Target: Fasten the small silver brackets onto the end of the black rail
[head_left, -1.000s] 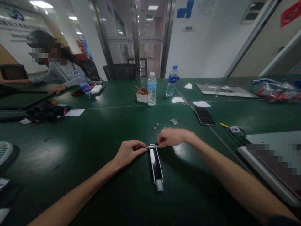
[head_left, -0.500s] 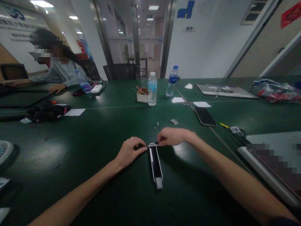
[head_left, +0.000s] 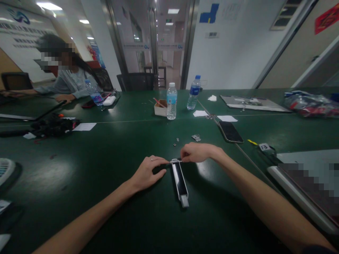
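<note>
A long narrow white-framed piece [head_left: 180, 181] with a dark glossy middle lies on the table, a pale grey tab at its near end. Across its far end runs a thin metal rod [head_left: 176, 161]. My left hand [head_left: 148, 173] is open, its index fingertip touching the rod's left end and its thumb held apart. On the other side, the fingers of my right hand [head_left: 197, 152] pinch the rod's right end. Just beyond lie two small nuts [head_left: 176, 142] and a small metal bracket [head_left: 196, 137].
Water bottles [head_left: 171, 102] and a small box [head_left: 160, 108] stand farther back. A phone [head_left: 230, 132] and a laptop [head_left: 304, 176] lie to the right. Black gear [head_left: 54, 123] lies on the left, near a seated person [head_left: 71, 81].
The white-framed piece has shifted right and slightly away, its near end swinging right. My right hand has moved a little right with it. My left thumb has come off the rod.
</note>
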### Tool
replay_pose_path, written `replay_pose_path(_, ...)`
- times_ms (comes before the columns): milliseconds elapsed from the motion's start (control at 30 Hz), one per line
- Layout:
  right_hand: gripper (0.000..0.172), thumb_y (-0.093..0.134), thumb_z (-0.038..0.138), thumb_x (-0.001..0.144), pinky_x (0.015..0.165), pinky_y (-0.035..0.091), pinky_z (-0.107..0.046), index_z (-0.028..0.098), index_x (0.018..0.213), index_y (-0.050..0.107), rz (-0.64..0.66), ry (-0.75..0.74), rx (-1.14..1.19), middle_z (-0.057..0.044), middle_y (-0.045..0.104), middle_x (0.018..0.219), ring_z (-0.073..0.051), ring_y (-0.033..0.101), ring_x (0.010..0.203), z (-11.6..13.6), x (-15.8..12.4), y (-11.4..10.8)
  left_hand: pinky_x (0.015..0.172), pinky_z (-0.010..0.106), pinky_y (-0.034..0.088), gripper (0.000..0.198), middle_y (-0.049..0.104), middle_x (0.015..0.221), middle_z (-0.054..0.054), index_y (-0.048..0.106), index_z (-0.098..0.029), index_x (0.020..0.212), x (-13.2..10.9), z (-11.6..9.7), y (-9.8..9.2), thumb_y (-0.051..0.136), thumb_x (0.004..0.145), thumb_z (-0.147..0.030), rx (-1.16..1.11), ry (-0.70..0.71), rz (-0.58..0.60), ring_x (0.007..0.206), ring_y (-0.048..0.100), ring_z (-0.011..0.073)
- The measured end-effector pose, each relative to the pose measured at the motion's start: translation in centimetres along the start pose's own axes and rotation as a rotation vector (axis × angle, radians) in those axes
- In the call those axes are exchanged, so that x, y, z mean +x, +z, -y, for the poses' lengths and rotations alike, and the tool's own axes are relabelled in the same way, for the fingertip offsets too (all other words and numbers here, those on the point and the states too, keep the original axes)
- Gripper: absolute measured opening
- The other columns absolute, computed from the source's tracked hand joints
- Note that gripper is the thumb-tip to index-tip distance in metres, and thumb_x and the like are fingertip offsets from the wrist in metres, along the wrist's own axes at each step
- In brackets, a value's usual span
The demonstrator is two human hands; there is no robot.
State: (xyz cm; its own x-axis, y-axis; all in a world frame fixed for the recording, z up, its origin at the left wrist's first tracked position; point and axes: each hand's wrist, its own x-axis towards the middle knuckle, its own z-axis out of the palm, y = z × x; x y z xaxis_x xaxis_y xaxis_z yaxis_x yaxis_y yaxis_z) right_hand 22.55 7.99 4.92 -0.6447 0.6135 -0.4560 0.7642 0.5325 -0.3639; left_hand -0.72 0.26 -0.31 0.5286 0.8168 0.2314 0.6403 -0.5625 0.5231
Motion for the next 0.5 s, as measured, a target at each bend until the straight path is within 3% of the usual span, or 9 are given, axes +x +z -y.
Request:
replay_pose_path(167, 0.022, 0.054, 0.027, 0.086, 0.060, 0.042, -0.027, 0.015, 0.096, 0.068, 0.021, -0.007, -0.001, -0.005, 0.067, 0.086, -0.015, 0.059, 0.071, 0.2, -0.1, 0.0, 0.085, 0.039, 0.046, 0.035, 0.064, 0.116, 0.004, 0.058, -0.023, 0.117, 0.0, 0.0, 0.0, 0.057, 0.083, -0.016, -0.024, 0.056, 0.033, 0.101, 0.059, 0.0222)
replay_pose_path(367, 0.025, 0.055, 0.031, 0.085, 0.063, 0.043, -0.028, 0.015, 0.099, 0.068, 0.022, -0.005, 0.044, -0.007, 0.068, 0.093, -0.017, 0.061, 0.078, -0.4, -0.2, -0.3, 0.082, 0.037, 0.046, 0.035, 0.064, 0.115, 0.004, 0.056, -0.022, 0.118, -0.1, -0.1, -0.1, 0.056, 0.083, -0.017, -0.048, 0.039, 0.058, 0.096, 0.059, 0.0214)
replay_pose_path(500, 0.022, 0.053, 0.028, 0.087, 0.066, 0.044, -0.026, 0.016, 0.097, 0.068, -0.169, 0.050, -0.015, -0.006, 0.069, 0.092, -0.017, 0.062, 0.079, -1.9, -0.1, -0.9, 0.089, 0.040, 0.042, 0.033, 0.062, 0.120, 0.004, 0.056, -0.022, 0.118, 0.0, 0.1, 0.0, 0.055, 0.085, -0.019, -0.042, 0.025, 0.092, 0.105, 0.056, 0.0226)
